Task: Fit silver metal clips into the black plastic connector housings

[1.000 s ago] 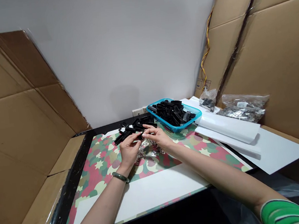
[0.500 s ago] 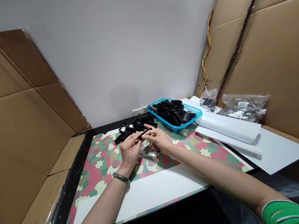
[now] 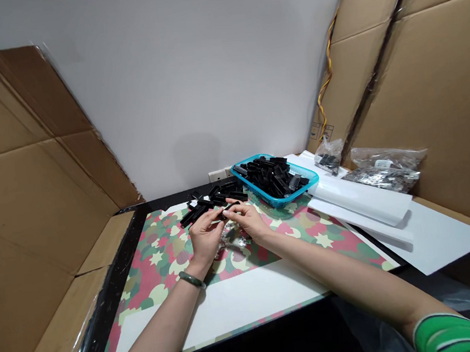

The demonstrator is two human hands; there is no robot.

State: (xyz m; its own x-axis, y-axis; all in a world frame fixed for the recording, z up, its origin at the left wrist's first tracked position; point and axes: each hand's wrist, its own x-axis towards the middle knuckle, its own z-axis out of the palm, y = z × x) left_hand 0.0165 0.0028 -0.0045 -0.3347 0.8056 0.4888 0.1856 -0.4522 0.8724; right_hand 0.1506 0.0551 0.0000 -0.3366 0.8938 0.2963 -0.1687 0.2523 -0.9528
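Observation:
Between my two hands is a small black plastic piece (image 3: 230,206), mostly covered by fingers. My left hand (image 3: 204,236) pinches its near left end, and a dark green bangle (image 3: 191,280) circles that wrist. The fingers of my right hand (image 3: 251,221) close on the same piece from the right. Under the hands lies a scatter of small shiny clear or metal bits (image 3: 235,237), partly hidden. Just beyond the hands is a loose heap of similar black pieces (image 3: 199,209) on the patterned mat (image 3: 165,256).
A blue plastic basket (image 3: 277,200) piled with black pieces stands behind my right hand. White sheets (image 3: 363,201) and clear bags of small parts (image 3: 386,174) lie to the right. Cardboard walls (image 3: 21,221) flank the table, and a white strip (image 3: 248,303) runs along the front.
Both hands stay in nearly the same place on the black piece. The right fingers have shifted slightly; the heap and basket look unchanged.

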